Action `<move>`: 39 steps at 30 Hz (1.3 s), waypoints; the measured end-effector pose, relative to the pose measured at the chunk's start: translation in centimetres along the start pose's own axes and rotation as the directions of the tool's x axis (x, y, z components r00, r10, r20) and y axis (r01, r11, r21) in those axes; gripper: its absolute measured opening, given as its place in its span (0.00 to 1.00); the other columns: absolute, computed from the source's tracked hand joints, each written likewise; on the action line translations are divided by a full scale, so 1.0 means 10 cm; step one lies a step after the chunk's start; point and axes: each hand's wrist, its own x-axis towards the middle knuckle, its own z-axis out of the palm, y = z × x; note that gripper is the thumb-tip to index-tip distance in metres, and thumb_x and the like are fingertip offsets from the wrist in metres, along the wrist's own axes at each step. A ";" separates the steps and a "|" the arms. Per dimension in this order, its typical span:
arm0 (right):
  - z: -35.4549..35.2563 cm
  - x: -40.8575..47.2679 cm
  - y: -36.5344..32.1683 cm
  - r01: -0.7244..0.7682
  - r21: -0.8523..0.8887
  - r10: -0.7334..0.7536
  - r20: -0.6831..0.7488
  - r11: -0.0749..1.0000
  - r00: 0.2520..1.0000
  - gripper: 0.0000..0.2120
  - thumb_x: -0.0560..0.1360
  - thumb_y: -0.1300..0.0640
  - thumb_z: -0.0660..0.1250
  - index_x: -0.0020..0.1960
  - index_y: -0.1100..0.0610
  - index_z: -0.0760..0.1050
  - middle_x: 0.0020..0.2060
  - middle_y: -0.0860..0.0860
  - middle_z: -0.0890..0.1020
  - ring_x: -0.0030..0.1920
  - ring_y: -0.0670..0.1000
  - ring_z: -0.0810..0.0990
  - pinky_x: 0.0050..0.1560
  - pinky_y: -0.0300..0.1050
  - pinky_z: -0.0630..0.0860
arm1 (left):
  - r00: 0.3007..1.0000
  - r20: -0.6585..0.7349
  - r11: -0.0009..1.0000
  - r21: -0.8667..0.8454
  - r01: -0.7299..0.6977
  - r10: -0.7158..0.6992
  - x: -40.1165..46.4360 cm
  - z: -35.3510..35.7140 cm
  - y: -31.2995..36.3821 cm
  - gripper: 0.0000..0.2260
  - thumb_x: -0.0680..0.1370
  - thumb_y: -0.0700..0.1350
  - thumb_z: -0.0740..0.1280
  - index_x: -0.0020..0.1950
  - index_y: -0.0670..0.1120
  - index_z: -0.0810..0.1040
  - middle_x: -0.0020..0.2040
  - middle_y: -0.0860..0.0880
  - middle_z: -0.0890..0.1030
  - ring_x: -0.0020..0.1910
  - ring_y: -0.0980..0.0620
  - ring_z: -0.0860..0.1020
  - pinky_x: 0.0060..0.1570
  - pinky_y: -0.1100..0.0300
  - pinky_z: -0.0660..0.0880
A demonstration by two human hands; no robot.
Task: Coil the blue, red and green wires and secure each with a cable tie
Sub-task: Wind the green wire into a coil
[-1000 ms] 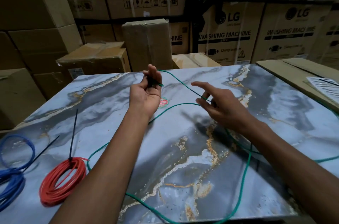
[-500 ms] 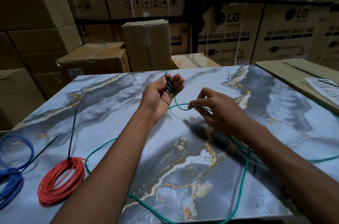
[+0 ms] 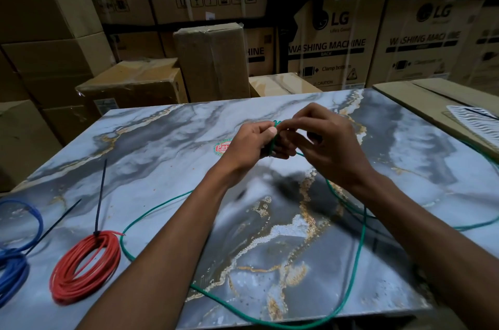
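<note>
A big cardboard box (image 3: 328, 40) behind the table is showing "LG" with a blurred line beneath, then "WASHING MACHINE", "BACK", "Clamp bottom" and "CAUTION" lower down. The box to its right (image 3: 426, 40) is carrying "LG" and a blurred "WASHING MACHINE". Letters "HINE" are peeking out on a partly hidden box (image 3: 259, 51). A round red sticker (image 3: 222, 147) on the marble tabletop (image 3: 162, 157) is reading "Pat", the rest hidden

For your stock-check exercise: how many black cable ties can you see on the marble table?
2. One cable tie stands up from the red coil. The other cable tie slants from the blue coil at the left edge. More could be hidden beneath the arms.
</note>
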 end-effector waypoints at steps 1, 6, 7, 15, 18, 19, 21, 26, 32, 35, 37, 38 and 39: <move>-0.03 0.01 0.01 -0.008 0.008 0.009 -0.036 1.000 0.999 0.08 0.77 0.63 0.73 0.56 0.58 0.85 0.43 0.52 0.79 0.33 0.40 0.69 0.34 0.32 0.63 | 1.000 0.022 1.000 0.002 -0.008 0.008 -0.01 0.00 0.01 0.15 0.85 0.36 0.53 0.57 0.28 0.75 0.43 0.38 0.83 0.40 0.43 0.83 0.44 0.52 0.81; -0.06 0.04 -0.01 -0.063 0.081 0.073 -0.128 0.995 0.989 0.07 0.77 0.62 0.74 0.55 0.59 0.86 0.42 0.51 0.80 0.30 0.45 0.68 0.34 0.36 0.64 | 0.992 0.124 0.992 -0.127 0.024 -0.008 -0.02 0.02 0.09 0.12 0.82 0.36 0.52 0.47 0.37 0.74 0.29 0.48 0.69 0.29 0.51 0.67 0.33 0.58 0.68; -0.07 0.05 -0.02 -0.078 0.106 0.093 -0.141 0.991 0.986 0.07 0.77 0.61 0.74 0.55 0.58 0.86 0.42 0.51 0.80 0.30 0.48 0.69 0.33 0.39 0.65 | 0.987 0.159 0.982 -0.182 0.054 -0.025 -0.02 0.02 0.09 0.11 0.80 0.38 0.52 0.45 0.38 0.73 0.29 0.49 0.65 0.28 0.52 0.63 0.31 0.59 0.65; 0.03 0.01 0.00 -0.241 0.173 0.244 0.008 0.955 0.970 0.13 0.83 0.53 0.65 0.64 0.54 0.82 0.46 0.46 0.84 0.38 0.41 0.77 0.38 0.39 0.72 | 0.974 0.206 0.827 -0.529 0.190 -0.093 -0.03 -0.02 0.07 0.09 0.75 0.39 0.52 0.36 0.46 0.65 0.30 0.52 0.53 0.27 0.55 0.51 0.27 0.60 0.51; 0.05 -0.02 0.01 -0.307 0.211 0.293 0.099 0.928 0.951 0.14 0.84 0.52 0.64 0.67 0.53 0.80 0.40 0.41 0.83 0.32 0.46 0.79 0.35 0.39 0.74 | 0.979 0.172 0.761 -0.619 0.197 -0.113 -0.03 -0.04 0.05 0.07 0.74 0.39 0.53 0.37 0.47 0.64 0.30 0.52 0.53 0.27 0.55 0.50 0.28 0.61 0.51; 0.05 -0.02 0.00 -0.315 0.232 0.294 0.121 0.920 0.948 0.15 0.84 0.53 0.63 0.68 0.53 0.79 0.39 0.43 0.84 0.30 0.48 0.79 0.33 0.38 0.74 | 0.979 0.169 0.740 -0.643 0.198 -0.116 -0.03 -0.05 0.05 0.07 0.74 0.39 0.53 0.37 0.47 0.64 0.31 0.52 0.53 0.27 0.55 0.50 0.28 0.61 0.51; 0.07 -0.03 -0.03 -0.323 0.272 0.291 0.150 0.907 0.945 0.15 0.84 0.55 0.63 0.69 0.54 0.79 0.40 0.47 0.85 0.29 0.49 0.77 0.31 0.39 0.73 | 0.980 0.160 0.707 -0.679 0.197 -0.120 -0.04 -0.05 0.06 0.08 0.74 0.39 0.53 0.36 0.47 0.64 0.31 0.52 0.53 0.27 0.55 0.51 0.28 0.61 0.52; 0.06 0.00 0.02 -0.352 0.215 0.341 0.084 0.911 0.936 0.10 0.83 0.55 0.65 0.58 0.54 0.85 0.33 0.45 0.82 0.30 0.42 0.70 0.32 0.46 0.67 | 0.986 0.116 0.704 -0.690 0.168 -0.121 -0.03 0.02 0.07 0.10 0.77 0.39 0.52 0.37 0.46 0.65 0.30 0.50 0.57 0.28 0.53 0.58 0.36 0.59 0.68; 0.03 0.03 0.04 -0.513 0.456 0.509 0.142 0.728 0.849 0.09 0.81 0.53 0.69 0.55 0.54 0.86 0.35 0.54 0.85 0.32 0.50 0.70 0.30 0.43 0.67 | 0.982 0.142 0.628 -0.755 0.190 -0.126 0.00 0.05 0.07 0.11 0.82 0.39 0.53 0.42 0.43 0.69 0.31 0.51 0.59 0.28 0.55 0.58 0.35 0.60 0.71; 0.01 0.02 0.05 -0.540 0.488 0.520 0.191 0.686 0.832 0.11 0.81 0.52 0.68 0.57 0.55 0.85 0.39 0.53 0.87 0.31 0.51 0.68 0.28 0.39 0.65 | 0.983 0.129 0.631 -0.754 0.182 -0.129 0.00 0.04 0.07 0.11 0.82 0.38 0.53 0.42 0.43 0.69 0.30 0.52 0.60 0.26 0.56 0.59 0.31 0.63 0.67; -0.02 0.02 0.09 -0.521 0.447 0.500 0.177 0.727 0.848 0.12 0.82 0.52 0.67 0.57 0.57 0.85 0.41 0.53 0.87 0.29 0.46 0.69 0.27 0.37 0.66 | 0.983 0.124 0.639 -0.748 0.180 -0.132 0.01 0.00 0.08 0.09 0.81 0.38 0.54 0.42 0.44 0.68 0.30 0.53 0.60 0.26 0.57 0.58 0.29 0.64 0.62; -0.04 0.03 0.12 -0.517 0.425 0.497 0.167 0.743 0.852 0.12 0.82 0.53 0.67 0.57 0.57 0.85 0.41 0.53 0.86 0.28 0.43 0.69 0.27 0.35 0.66 | 0.983 0.120 0.651 -0.737 0.181 -0.137 0.01 -0.03 0.08 0.07 0.79 0.38 0.55 0.42 0.44 0.68 0.30 0.53 0.60 0.26 0.57 0.57 0.29 0.64 0.59; -0.08 0.04 0.17 -0.517 0.412 0.497 0.163 0.751 0.852 0.11 0.82 0.54 0.67 0.58 0.58 0.84 0.41 0.54 0.86 0.27 0.41 0.69 0.28 0.33 0.66 | 0.983 0.117 0.667 -0.722 0.183 -0.143 0.02 -0.06 0.08 0.07 0.79 0.38 0.56 0.42 0.44 0.69 0.29 0.53 0.60 0.25 0.58 0.57 0.28 0.64 0.57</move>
